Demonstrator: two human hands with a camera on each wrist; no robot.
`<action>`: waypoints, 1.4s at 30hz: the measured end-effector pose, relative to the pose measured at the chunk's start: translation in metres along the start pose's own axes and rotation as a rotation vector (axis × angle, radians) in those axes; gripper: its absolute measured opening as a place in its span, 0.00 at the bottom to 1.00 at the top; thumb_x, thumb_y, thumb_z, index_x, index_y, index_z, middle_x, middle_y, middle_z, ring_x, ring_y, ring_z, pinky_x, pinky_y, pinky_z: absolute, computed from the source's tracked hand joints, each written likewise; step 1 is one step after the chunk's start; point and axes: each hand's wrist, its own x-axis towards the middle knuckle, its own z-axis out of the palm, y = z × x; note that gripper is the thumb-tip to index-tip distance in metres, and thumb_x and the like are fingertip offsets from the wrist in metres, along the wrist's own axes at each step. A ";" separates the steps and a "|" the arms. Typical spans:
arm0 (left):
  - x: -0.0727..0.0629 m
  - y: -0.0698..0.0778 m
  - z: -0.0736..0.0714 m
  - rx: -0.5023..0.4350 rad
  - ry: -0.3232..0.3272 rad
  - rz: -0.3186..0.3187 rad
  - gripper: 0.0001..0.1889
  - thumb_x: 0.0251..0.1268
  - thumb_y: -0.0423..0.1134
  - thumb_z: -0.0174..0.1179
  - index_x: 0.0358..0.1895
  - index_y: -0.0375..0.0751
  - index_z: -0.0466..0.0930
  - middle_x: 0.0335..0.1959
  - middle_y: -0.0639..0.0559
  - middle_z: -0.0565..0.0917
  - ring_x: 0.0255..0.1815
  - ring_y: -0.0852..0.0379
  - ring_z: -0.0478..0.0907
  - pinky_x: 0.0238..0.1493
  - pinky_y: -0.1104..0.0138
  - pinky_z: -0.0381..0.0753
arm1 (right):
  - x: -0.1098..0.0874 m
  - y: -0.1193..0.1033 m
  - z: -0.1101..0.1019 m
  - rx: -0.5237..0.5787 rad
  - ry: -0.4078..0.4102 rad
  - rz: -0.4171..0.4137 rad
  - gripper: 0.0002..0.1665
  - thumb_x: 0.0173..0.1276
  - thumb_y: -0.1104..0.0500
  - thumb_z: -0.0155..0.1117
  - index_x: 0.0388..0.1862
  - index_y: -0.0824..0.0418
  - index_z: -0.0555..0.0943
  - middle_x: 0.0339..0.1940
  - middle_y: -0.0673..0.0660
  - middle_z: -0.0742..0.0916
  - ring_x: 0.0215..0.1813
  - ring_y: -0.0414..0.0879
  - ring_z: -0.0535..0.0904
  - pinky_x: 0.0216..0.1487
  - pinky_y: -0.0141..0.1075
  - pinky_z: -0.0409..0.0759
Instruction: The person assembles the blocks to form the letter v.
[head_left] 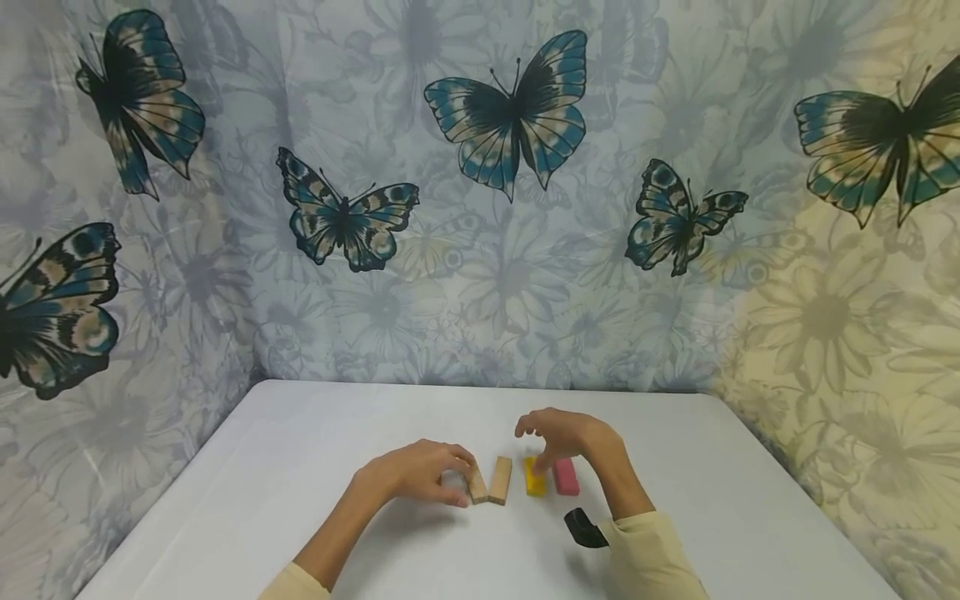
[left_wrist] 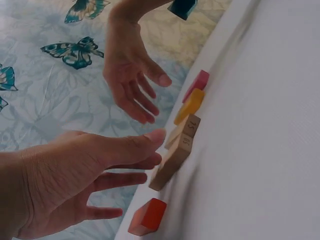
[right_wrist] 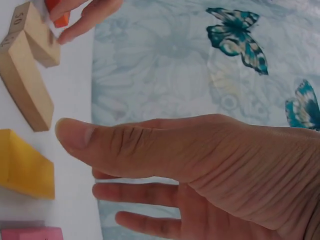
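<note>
Two plain wooden blocks stand on the white table, meeting at their near ends: a left wooden block (head_left: 477, 487) and a right wooden block (head_left: 500, 481). My left hand (head_left: 423, 472) is at the left one, fingers loosely extended, fingertips right by its side. A red block (left_wrist: 147, 217) lies under that hand, hidden in the head view. Over the yellow block (head_left: 535, 481) hovers my right hand (head_left: 568, 435), its fingers spread and nothing in them. Just to the right sits a pink block (head_left: 567, 477). Small printed digits (left_wrist: 189, 132) mark the wooden blocks' ends.
A black strap-like piece (head_left: 585, 528) sticks out by the right sleeve (head_left: 651, 550). Behind the table (head_left: 337, 417) and along its sides rises a wall covering (head_left: 510, 308) printed with flowers and butterflies.
</note>
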 end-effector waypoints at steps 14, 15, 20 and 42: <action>0.002 0.004 0.003 0.020 -0.013 0.014 0.21 0.69 0.53 0.69 0.58 0.46 0.88 0.65 0.58 0.84 0.69 0.57 0.80 0.70 0.64 0.80 | 0.005 -0.004 0.008 -0.086 -0.040 0.060 0.32 0.55 0.60 0.85 0.58 0.54 0.82 0.59 0.58 0.86 0.59 0.51 0.81 0.66 0.54 0.82; 0.002 0.004 0.003 0.028 -0.016 0.005 0.21 0.69 0.53 0.69 0.58 0.46 0.88 0.65 0.58 0.84 0.71 0.57 0.79 0.71 0.63 0.79 | 0.005 -0.005 0.009 -0.085 -0.039 0.061 0.32 0.55 0.60 0.85 0.58 0.54 0.82 0.59 0.57 0.86 0.58 0.51 0.81 0.65 0.54 0.82; 0.002 0.003 0.004 0.027 -0.020 -0.005 0.21 0.69 0.52 0.70 0.58 0.45 0.89 0.64 0.59 0.84 0.71 0.57 0.79 0.71 0.63 0.79 | 0.007 -0.006 0.010 -0.088 -0.040 0.081 0.32 0.54 0.61 0.86 0.57 0.52 0.81 0.58 0.57 0.86 0.56 0.51 0.81 0.62 0.55 0.83; 0.003 0.002 0.009 -0.028 -0.019 -0.006 0.19 0.67 0.49 0.71 0.56 0.43 0.89 0.59 0.59 0.86 0.62 0.61 0.83 0.65 0.68 0.82 | 0.012 -0.007 0.023 -0.166 -0.048 0.121 0.24 0.51 0.61 0.87 0.42 0.49 0.81 0.43 0.51 0.84 0.43 0.46 0.77 0.50 0.47 0.84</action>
